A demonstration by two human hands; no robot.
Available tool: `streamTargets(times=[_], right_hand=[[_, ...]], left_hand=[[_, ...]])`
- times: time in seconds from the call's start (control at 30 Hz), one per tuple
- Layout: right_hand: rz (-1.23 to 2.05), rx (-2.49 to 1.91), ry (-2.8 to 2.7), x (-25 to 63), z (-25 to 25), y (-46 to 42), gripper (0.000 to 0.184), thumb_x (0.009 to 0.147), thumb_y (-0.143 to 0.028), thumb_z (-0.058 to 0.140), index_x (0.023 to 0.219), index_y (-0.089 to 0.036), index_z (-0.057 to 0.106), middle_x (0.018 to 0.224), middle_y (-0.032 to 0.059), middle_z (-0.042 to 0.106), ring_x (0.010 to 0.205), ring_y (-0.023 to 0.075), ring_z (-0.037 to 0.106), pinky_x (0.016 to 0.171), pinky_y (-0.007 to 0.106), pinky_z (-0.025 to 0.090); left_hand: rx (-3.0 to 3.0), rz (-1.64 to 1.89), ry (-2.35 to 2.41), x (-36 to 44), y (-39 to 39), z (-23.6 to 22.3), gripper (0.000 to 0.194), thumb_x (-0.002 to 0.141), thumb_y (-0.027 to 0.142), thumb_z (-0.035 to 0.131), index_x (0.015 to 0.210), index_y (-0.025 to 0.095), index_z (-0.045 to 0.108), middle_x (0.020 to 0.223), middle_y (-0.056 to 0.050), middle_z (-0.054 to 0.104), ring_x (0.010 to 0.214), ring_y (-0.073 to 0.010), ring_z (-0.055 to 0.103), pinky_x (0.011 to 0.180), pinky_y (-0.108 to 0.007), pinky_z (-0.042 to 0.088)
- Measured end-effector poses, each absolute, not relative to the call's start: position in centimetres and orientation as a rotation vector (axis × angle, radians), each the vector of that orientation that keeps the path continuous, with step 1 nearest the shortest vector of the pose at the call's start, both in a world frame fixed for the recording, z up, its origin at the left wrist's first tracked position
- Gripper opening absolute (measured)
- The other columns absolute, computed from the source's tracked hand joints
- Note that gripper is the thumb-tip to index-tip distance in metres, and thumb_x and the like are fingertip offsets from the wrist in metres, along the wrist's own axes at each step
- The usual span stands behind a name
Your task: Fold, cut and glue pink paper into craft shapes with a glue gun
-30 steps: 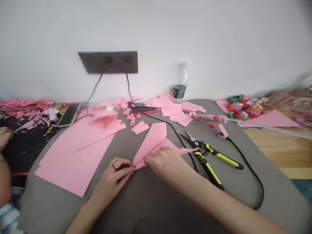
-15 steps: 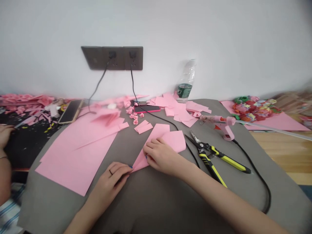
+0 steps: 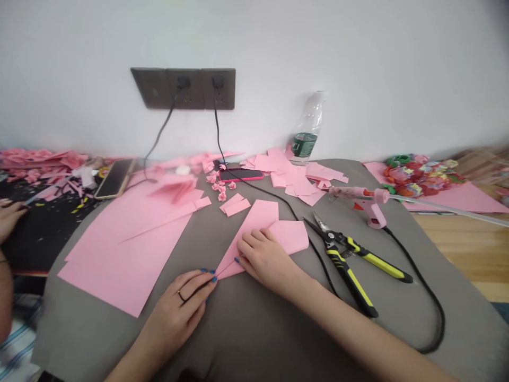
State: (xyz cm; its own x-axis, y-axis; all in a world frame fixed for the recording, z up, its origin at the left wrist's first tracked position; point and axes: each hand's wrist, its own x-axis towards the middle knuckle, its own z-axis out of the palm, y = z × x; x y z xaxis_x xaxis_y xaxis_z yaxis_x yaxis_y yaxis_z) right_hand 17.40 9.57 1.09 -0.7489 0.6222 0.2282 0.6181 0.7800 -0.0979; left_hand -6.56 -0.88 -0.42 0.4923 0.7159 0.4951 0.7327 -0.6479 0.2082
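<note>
A sheet of pink paper (image 3: 291, 234), folded to a narrow point at its near left end, lies on the grey table in front of me. My left hand (image 3: 183, 297), with a ring and blue nails, has its fingertips closed together on that point. Across the middle of the folds lies my right hand (image 3: 264, 257), its fingers bent and pressed onto the paper. Part of the paper is hidden under it. Right of the paper rest yellow-and-black shears (image 3: 350, 260) with their blades apart.
A pink glue gun (image 3: 363, 199) trails a black cable to the right. Large pink sheets (image 3: 131, 254) cover the left side. Small paper roses (image 3: 221, 190), a phone (image 3: 242, 174) and a bottle (image 3: 305, 138) stand farther back. Another person's hand (image 3: 10, 217) is at far left.
The right flap of the folded paper lies flatter and slightly lower. My right hand has shifted slightly right along the paper. My left fingertips stay at the point. The view has moved slightly.
</note>
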Motion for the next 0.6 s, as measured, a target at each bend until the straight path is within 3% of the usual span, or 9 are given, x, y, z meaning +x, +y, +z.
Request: streamTargets(times=[0.6], right_hand=[[-0.057,-0.973,-2.655,17.5,-0.2,9.2,0.007,0.098,-0.022,0.057,0.097,-0.018,0.062,0.094,0.0074,0.066,0.083,0.0253,0.048,0.08,0.039,0.034]], left_hand=[[-2.706,-0.826,-1.293,-6.8,-1.2,-0.7,0.04,0.093,0.0,0.046,0.124,0.014,0.066,0.122,-0.012,0.071,0.118,-0.0223,0.062,0.1,-0.036,0.055]])
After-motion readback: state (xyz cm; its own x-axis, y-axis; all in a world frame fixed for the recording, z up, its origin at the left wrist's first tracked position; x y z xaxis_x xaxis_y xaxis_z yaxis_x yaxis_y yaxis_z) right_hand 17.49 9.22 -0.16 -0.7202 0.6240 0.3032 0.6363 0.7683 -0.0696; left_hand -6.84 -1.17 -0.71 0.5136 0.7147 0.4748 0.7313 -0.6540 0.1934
